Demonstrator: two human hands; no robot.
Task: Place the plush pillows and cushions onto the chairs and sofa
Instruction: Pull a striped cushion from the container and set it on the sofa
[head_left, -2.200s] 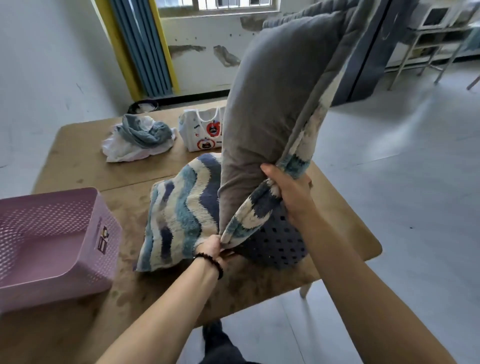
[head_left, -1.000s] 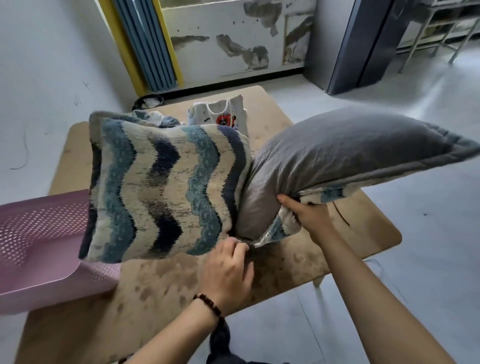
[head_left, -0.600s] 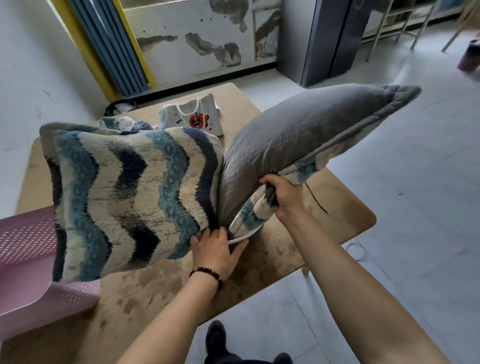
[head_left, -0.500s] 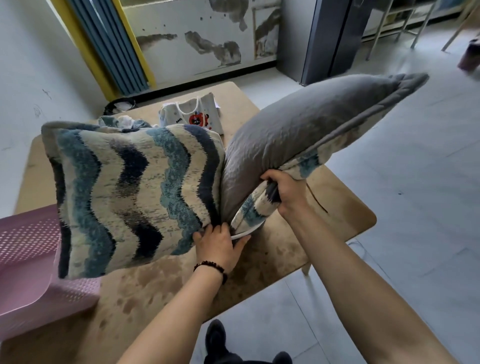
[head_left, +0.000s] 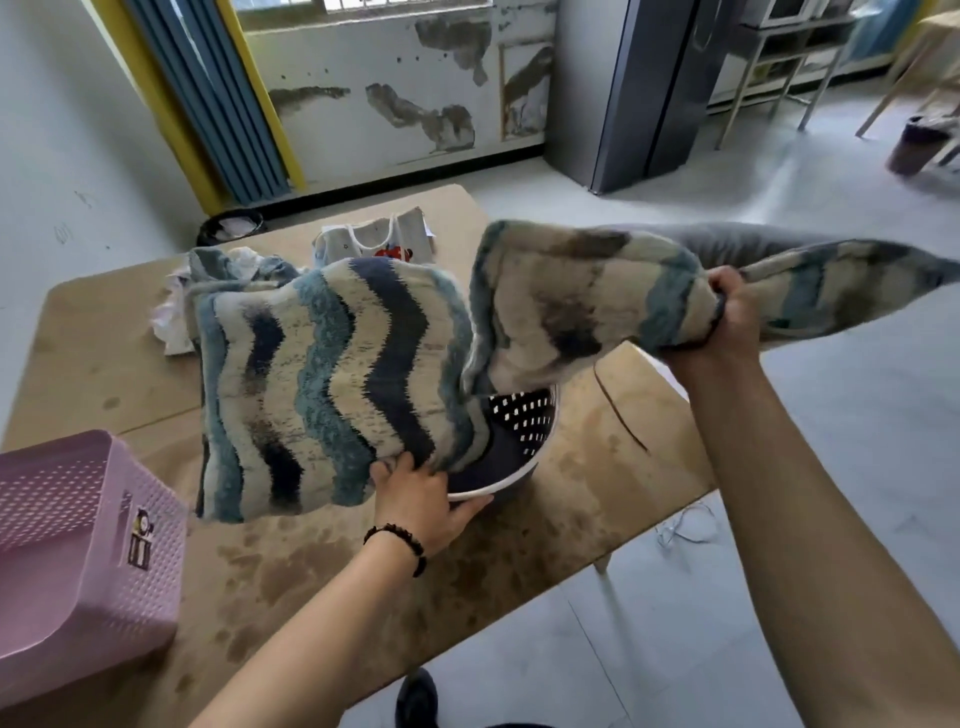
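I hold two plush pillows with blue, navy and cream wavy stripes above the table. My left hand (head_left: 423, 496) grips the lower right corner of the left pillow (head_left: 322, 384), which hangs upright with its striped face toward me. My right hand (head_left: 730, 317) is closed on the edge of the right pillow (head_left: 582, 306), which lies tilted flat, striped side up, with its grey back showing behind. Below the two pillows sits a dark round perforated basket (head_left: 514, 431) with a white rim, partly hidden by them.
The stained brown table (head_left: 597, 493) also carries a pink perforated basket (head_left: 78, 561) at the front left, a heap of cloth (head_left: 208, 270) and a small white garment (head_left: 379, 241) at the back. A grey cabinet (head_left: 639, 88) stands on the tiled floor to the right.
The right pillow has turned over, from grey side up to striped side up, and my right hand has risen and moved right. The dark basket under the pillows has come into sight.
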